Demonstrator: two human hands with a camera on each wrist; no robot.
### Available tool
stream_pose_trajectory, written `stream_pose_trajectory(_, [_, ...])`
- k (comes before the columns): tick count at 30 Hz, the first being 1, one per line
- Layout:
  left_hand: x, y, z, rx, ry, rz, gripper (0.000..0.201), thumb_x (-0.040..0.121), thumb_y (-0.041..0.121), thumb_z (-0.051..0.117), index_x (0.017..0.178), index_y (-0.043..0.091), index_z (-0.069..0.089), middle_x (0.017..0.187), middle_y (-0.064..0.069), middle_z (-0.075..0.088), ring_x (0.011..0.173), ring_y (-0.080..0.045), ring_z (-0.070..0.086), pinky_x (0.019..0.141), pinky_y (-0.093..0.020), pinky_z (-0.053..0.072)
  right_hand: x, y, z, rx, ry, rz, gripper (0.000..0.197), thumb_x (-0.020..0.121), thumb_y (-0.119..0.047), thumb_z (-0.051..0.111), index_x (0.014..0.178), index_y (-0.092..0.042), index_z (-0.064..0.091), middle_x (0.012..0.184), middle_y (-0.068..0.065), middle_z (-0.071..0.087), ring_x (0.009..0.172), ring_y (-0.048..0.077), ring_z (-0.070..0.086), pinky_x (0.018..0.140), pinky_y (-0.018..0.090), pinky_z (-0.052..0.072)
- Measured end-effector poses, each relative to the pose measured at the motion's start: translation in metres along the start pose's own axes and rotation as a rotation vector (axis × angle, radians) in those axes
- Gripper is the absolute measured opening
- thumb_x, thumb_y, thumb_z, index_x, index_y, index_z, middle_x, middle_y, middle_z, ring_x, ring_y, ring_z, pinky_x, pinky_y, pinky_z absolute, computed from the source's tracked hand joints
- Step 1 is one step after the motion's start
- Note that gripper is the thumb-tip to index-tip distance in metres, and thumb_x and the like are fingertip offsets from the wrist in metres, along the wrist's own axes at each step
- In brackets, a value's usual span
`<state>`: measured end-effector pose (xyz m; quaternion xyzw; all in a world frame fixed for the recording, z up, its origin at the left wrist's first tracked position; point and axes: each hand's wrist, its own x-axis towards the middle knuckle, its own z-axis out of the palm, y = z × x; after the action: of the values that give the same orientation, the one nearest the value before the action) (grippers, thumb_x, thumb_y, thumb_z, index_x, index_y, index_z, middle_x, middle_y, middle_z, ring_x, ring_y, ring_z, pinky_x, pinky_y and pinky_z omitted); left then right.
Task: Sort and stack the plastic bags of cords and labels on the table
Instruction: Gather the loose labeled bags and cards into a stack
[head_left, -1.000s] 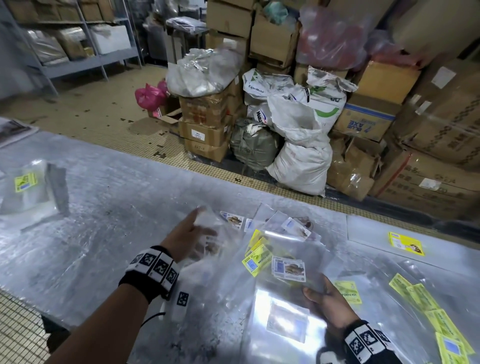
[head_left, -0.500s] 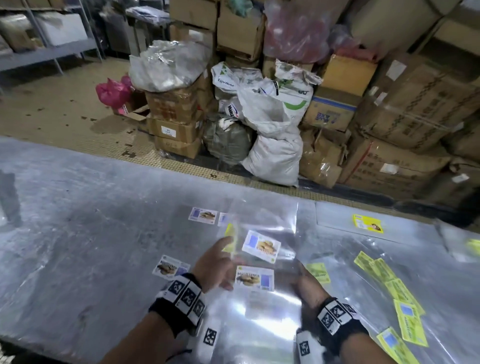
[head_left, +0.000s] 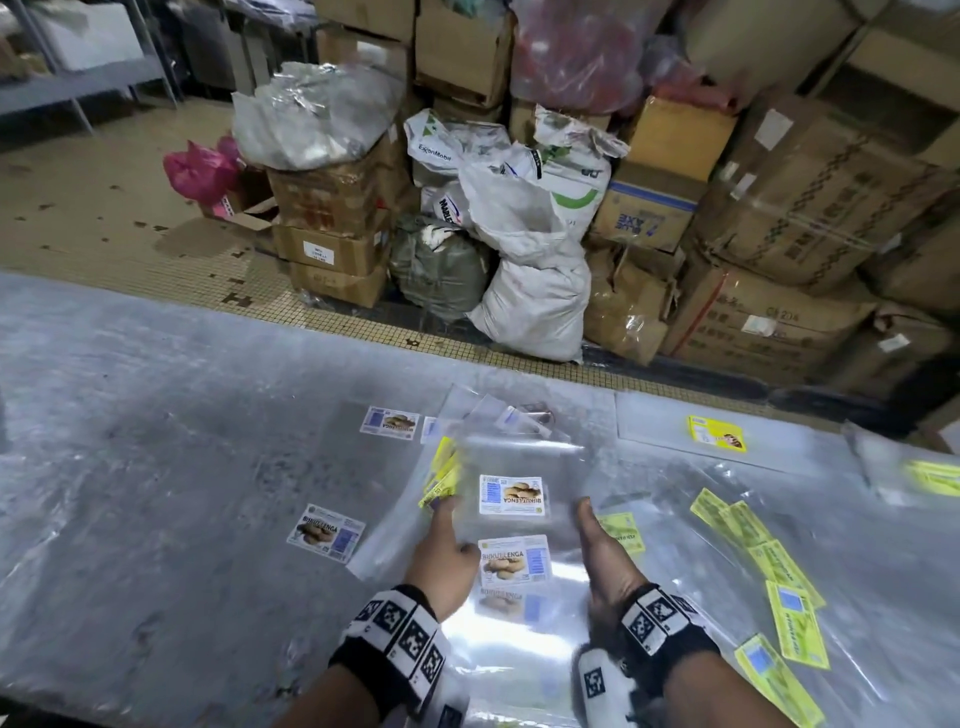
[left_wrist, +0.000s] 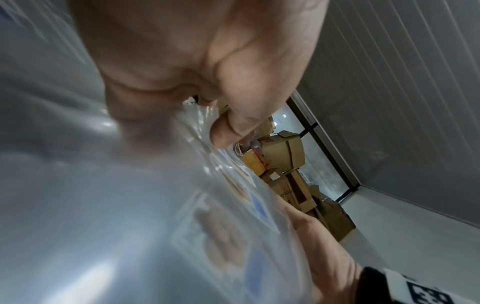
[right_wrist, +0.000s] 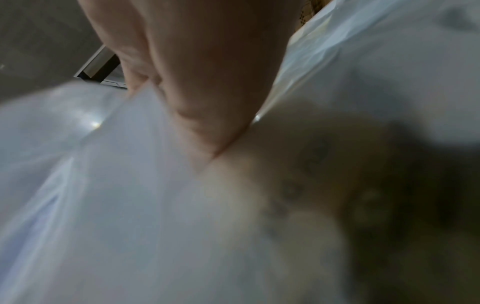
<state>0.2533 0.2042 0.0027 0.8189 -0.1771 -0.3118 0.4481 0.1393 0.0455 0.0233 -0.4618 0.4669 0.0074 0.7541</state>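
Observation:
A stack of clear plastic bags with white biscuit labels (head_left: 511, 496) sits between my hands on the plastic-covered table (head_left: 156, 467). My left hand (head_left: 441, 540) grips its left edge. In the left wrist view the left thumb (left_wrist: 226, 131) presses on top of the bags (left_wrist: 155, 205), with the fingers underneath. My right hand (head_left: 602, 551) holds the right edge, and it also shows in the left wrist view (left_wrist: 324, 246). The right wrist view is blurred, with plastic (right_wrist: 130, 185) running against the palm. No cords are visible.
Loose white-label bags lie to the left (head_left: 326, 531) and farther back (head_left: 390, 423). Yellow-label bags (head_left: 769, 571) spread along the right, one lies at the far side (head_left: 717, 432), and some yellow labels (head_left: 441, 478) sit by my left fingers. Boxes and sacks (head_left: 530, 291) stand beyond the table's far edge.
My left hand came in from the scattered bags on the left. Both hands have closed in on the sides of the white-label stack, and more bags now lie squared together in it.

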Motion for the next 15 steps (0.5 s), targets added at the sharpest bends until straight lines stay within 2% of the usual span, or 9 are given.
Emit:
stream_pose_trajectory(2, [0.002, 0.001, 0.001, -0.035, -0.002, -0.009, 0.056, 0.095, 0.004, 0.044, 0.147, 0.022, 0.030, 0.106, -0.004, 0.059, 0.066, -0.012, 0.053, 0.055, -0.019, 0.040, 0.003, 0.001, 0.000, -0.052, -0.032, -0.029, 0.099, 0.074, -0.093, 0.034, 0.155, -0.036, 0.025, 0.163, 0.003, 0.022, 0.150, 0.034, 0.018, 0.119, 0.059, 0.014])
stream_pose_trajectory(3, [0.002, 0.001, 0.001, -0.062, 0.001, -0.011, 0.059, 0.095, 0.003, 0.045, 0.149, 0.020, 0.028, 0.118, -0.004, 0.057, 0.075, -0.014, 0.055, 0.058, -0.017, 0.041, 0.005, 0.002, -0.001, -0.076, -0.038, -0.074, 0.098, 0.073, -0.092, 0.038, 0.154, -0.038, 0.026, 0.159, -0.001, 0.029, 0.149, 0.032, 0.022, 0.118, 0.055, 0.020])
stream_pose_trajectory(4, [0.000, 0.003, 0.001, -0.098, -0.005, -0.008, 0.060, 0.095, 0.001, 0.046, 0.149, 0.019, 0.027, 0.119, -0.002, 0.056, 0.083, -0.015, 0.057, 0.060, -0.013, 0.041, 0.007, 0.003, 0.000, -0.119, -0.062, -0.135, 0.092, 0.076, -0.086, 0.049, 0.153, -0.038, 0.030, 0.154, -0.004, 0.037, 0.146, 0.028, 0.032, 0.114, 0.047, 0.029])
stream_pose_trajectory(5, [-0.001, 0.004, 0.000, -0.153, -0.021, -0.015, 0.061, 0.093, -0.001, 0.049, 0.147, 0.019, 0.029, 0.110, 0.001, 0.058, 0.089, -0.018, 0.059, 0.060, -0.010, 0.040, 0.008, 0.002, -0.001, -0.164, -0.074, -0.192, 0.082, 0.082, -0.069, 0.062, 0.151, -0.033, 0.035, 0.145, -0.003, 0.052, 0.136, 0.023, 0.047, 0.105, 0.036, 0.041])
stream_pose_trajectory(7, [0.001, 0.004, -0.001, -0.283, -0.023, -0.061, 0.048, 0.086, 0.000, 0.057, 0.128, 0.020, 0.044, 0.095, 0.001, 0.063, 0.093, -0.021, 0.062, 0.063, -0.011, 0.042, 0.009, 0.000, -0.002, -0.188, -0.098, -0.259, 0.052, 0.095, -0.018, 0.065, 0.143, -0.021, 0.045, 0.119, -0.001, 0.072, 0.107, 0.016, 0.069, 0.079, 0.019, 0.053])
stream_pose_trajectory(8, [0.002, 0.006, -0.003, -0.339, -0.018, -0.087, 0.038, 0.078, 0.008, 0.063, 0.115, 0.013, 0.055, 0.095, -0.005, 0.068, 0.092, -0.023, 0.063, 0.069, -0.016, 0.046, 0.008, -0.002, -0.002, -0.166, -0.126, -0.257, 0.048, 0.095, -0.004, 0.061, 0.138, -0.021, 0.048, 0.109, 0.000, 0.076, 0.096, 0.014, 0.073, 0.070, 0.016, 0.054])
stream_pose_trajectory(10, [0.008, 0.001, -0.007, -0.435, -0.012, -0.077, 0.048, 0.059, 0.025, 0.066, 0.102, 0.003, 0.064, 0.103, -0.012, 0.072, 0.099, -0.030, 0.065, 0.087, -0.034, 0.048, 0.003, -0.009, -0.002, -0.121, -0.178, -0.255, 0.051, 0.095, 0.004, 0.057, 0.135, -0.027, 0.048, 0.106, 0.001, 0.076, 0.090, 0.015, 0.074, 0.065, 0.019, 0.056])
stream_pose_trajectory(13, [0.008, 0.000, -0.013, -0.514, -0.045, -0.034, 0.044, 0.078, 0.008, 0.061, 0.121, 0.013, 0.055, 0.118, -0.001, 0.067, 0.113, -0.020, 0.060, 0.097, -0.036, 0.045, 0.003, -0.018, -0.001, -0.064, -0.238, -0.281, 0.058, 0.093, 0.008, 0.054, 0.142, -0.022, 0.045, 0.118, 0.005, 0.073, 0.101, 0.019, 0.072, 0.071, 0.025, 0.057])
stream_pose_trajectory(15, [0.007, 0.001, -0.018, -0.528, -0.045, 0.022, 0.055, 0.078, 0.011, 0.057, 0.131, 0.021, 0.048, 0.131, 0.001, 0.060, 0.121, -0.017, 0.054, 0.106, -0.042, 0.040, 0.005, -0.021, 0.001, -0.064, -0.266, -0.294, 0.057, 0.092, 0.006, 0.056, 0.141, -0.022, 0.047, 0.120, 0.004, 0.072, 0.107, 0.019, 0.070, 0.078, 0.026, 0.055])
